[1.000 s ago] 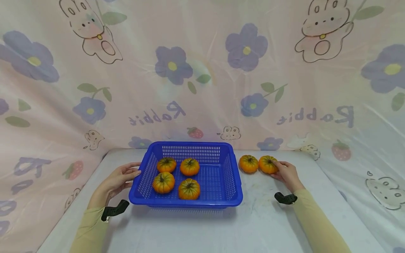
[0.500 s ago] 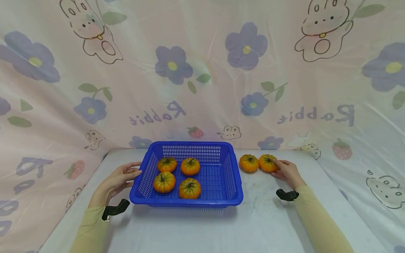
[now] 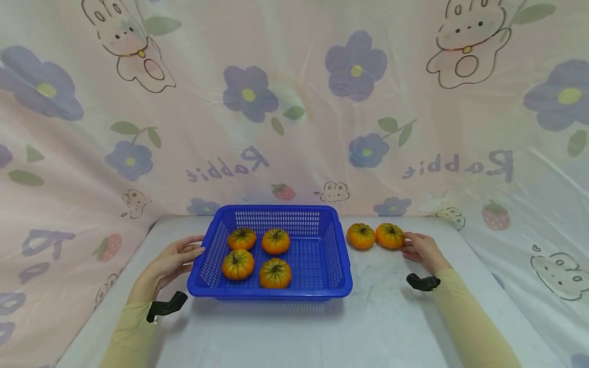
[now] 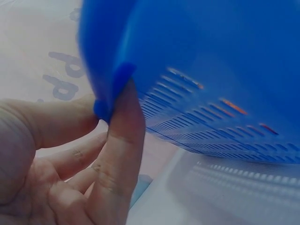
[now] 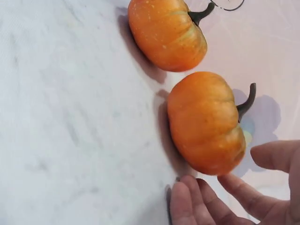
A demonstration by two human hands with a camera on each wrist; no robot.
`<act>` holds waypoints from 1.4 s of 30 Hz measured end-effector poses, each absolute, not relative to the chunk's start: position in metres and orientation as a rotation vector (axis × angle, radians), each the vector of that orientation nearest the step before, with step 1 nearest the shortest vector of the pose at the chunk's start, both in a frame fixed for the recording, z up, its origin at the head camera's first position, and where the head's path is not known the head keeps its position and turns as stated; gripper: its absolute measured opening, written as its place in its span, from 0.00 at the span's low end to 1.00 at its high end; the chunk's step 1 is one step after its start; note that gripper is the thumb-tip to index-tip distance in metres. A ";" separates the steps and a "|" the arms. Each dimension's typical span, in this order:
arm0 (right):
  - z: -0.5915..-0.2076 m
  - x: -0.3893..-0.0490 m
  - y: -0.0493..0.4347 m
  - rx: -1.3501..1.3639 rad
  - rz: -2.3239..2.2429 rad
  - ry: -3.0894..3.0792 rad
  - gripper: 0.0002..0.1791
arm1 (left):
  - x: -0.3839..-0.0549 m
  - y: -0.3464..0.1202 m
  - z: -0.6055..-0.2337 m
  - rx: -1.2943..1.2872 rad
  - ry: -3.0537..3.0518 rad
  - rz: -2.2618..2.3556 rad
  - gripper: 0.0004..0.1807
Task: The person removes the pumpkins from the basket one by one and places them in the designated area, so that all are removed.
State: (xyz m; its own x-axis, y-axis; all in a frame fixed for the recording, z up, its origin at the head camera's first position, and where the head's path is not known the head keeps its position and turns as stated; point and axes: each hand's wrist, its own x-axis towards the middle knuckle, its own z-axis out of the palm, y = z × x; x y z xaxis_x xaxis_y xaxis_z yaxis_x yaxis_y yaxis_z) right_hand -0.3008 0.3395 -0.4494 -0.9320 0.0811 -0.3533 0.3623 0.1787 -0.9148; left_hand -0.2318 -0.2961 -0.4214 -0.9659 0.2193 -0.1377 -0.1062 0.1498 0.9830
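Note:
My left hand (image 3: 171, 263) pinches the left rim of a blue plastic basket (image 3: 303, 294) between thumb and finger, as the left wrist view shows close up. Several small orange pumpkins (image 3: 275, 273) sit inside the basket's left half. To the right of it, two more stand side by side on the table: a nearer-basket pumpkin (image 3: 361, 236) and a right-hand pumpkin (image 3: 390, 236). Beside the latter is my right hand (image 3: 425, 251), its fingers loose and spread, fingertips right at the pumpkin's side. In the right wrist view, the thumb stands away from this pumpkin (image 5: 206, 124).
A white table (image 3: 359, 332) carries everything. Behind and around it hangs a pale curtain (image 3: 303, 138) printed with rabbits and flowers. Each wrist wears a black camera mount, such as the right mount (image 3: 423, 282).
My right hand has let go of the right-hand pumpkin and drawn slightly back to the right. The pumpkin stays standing beside the other one. My left hand keeps its hold on the basket.

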 end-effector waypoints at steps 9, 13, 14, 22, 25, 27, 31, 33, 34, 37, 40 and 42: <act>-0.435 -0.292 0.352 0.358 -1.685 2.372 0.35 | -0.232 -0.296 -0.424 0.109 2.163 1.922 0.36; -0.427 -0.292 0.353 0.294 -1.693 2.394 0.36 | -0.233 -0.297 -0.424 0.119 2.151 1.925 0.36; -0.425 -0.292 0.353 0.282 -1.704 2.393 0.36 | -0.233 -0.297 -0.424 0.119 2.150 1.926 0.36; -0.402 -0.296 0.343 0.143 -1.739 2.415 0.36 | -0.232 -0.298 -0.424 0.122 2.134 1.933 0.36; -0.393 -0.297 0.336 0.096 -1.745 2.420 0.36 | -0.232 -0.297 -0.424 0.122 2.136 1.929 0.36; -0.386 -0.296 0.329 0.073 -1.748 2.414 0.35 | -0.233 -0.297 -0.424 0.124 2.136 1.926 0.36; -0.371 -0.294 0.312 0.016 -1.749 2.397 0.33 | -0.233 -0.298 -0.425 0.133 2.136 1.923 0.36; -0.364 -0.293 0.304 -0.025 -1.755 2.375 0.33 | -0.233 -0.298 -0.426 0.139 2.139 1.922 0.36; -0.362 -0.293 0.300 -0.047 -1.752 2.368 0.32 | -0.233 -0.298 -0.426 0.141 2.141 1.921 0.36; -0.356 -0.293 0.288 -0.108 -1.743 2.358 0.33 | -0.232 -0.298 -0.426 0.145 2.150 1.919 0.36; -0.352 -0.293 0.277 -0.169 -1.716 2.371 0.32 | -0.232 -0.297 -0.426 0.140 2.159 1.917 0.35; -0.349 -0.293 0.269 -0.206 -1.706 2.373 0.32 | -0.232 -0.297 -0.426 0.131 2.162 1.918 0.35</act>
